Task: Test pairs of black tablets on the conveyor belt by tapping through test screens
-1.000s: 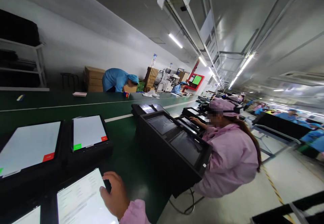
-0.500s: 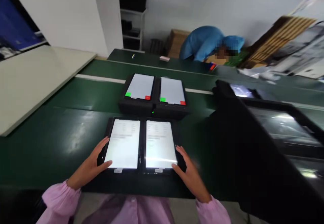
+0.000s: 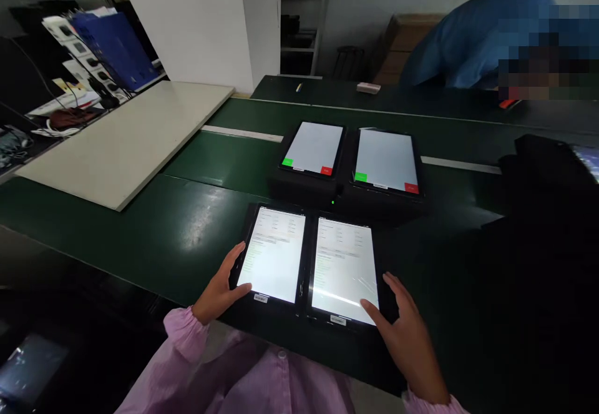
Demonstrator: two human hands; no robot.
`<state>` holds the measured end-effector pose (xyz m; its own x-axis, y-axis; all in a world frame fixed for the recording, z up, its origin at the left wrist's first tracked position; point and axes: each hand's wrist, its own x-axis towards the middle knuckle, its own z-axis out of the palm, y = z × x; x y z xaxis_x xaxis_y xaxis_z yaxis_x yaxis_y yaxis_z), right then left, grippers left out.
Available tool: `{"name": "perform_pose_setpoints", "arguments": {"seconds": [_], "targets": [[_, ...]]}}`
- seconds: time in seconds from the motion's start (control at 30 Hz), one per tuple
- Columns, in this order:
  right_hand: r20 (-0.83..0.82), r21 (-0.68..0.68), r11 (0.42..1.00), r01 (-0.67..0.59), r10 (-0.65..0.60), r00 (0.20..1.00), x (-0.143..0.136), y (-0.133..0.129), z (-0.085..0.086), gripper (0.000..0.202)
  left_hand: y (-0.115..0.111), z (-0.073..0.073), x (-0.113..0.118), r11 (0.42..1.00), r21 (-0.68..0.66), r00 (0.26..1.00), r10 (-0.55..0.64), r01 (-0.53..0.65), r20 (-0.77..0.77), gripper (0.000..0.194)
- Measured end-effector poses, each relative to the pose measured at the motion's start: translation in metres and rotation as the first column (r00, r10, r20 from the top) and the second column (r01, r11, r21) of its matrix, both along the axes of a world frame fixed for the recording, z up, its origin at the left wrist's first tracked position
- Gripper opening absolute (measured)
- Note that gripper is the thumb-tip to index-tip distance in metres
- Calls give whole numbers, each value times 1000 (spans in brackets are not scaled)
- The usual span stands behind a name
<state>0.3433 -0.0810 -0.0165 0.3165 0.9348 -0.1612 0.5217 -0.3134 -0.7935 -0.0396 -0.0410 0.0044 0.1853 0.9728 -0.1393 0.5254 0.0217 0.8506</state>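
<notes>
On the green tabletop (image 3: 206, 230), the left tablet (image 3: 272, 255) is touched by the open left hand (image 3: 219, 290), the right tablet (image 3: 345, 270) by the open right hand (image 3: 406, 333). Between the hands, both are kept side by side, with two back tablets (image 3: 313, 145) set beyond.

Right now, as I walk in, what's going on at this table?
Someone in pink sleeves has the left hand at the outer edge of the near left tablet and the right hand at that of the near right tablet. Both screens are lit, showing text. Behind them, two more lit tablets show green and red blocks in their lower corners. Across the table, a person in blue bends forward.
</notes>
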Motion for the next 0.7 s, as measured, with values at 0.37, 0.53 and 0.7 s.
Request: {"name": "perform_pose_setpoints", "arguments": {"seconds": [0.37,0.53,0.7], "targets": [[16,64,998,20,-21,1000,-7,9,-3,77,4,-15,13,970,189,989,148,-151,31,60],[26,73,997,20,-22,999,-10,11,-2,73,6,-12,13,971,174,986,165,-164,7,59],[36,115,993,-2,-2,999,-11,12,-4,69,8,-10,14,968,162,982,188,-191,34,58]]}}
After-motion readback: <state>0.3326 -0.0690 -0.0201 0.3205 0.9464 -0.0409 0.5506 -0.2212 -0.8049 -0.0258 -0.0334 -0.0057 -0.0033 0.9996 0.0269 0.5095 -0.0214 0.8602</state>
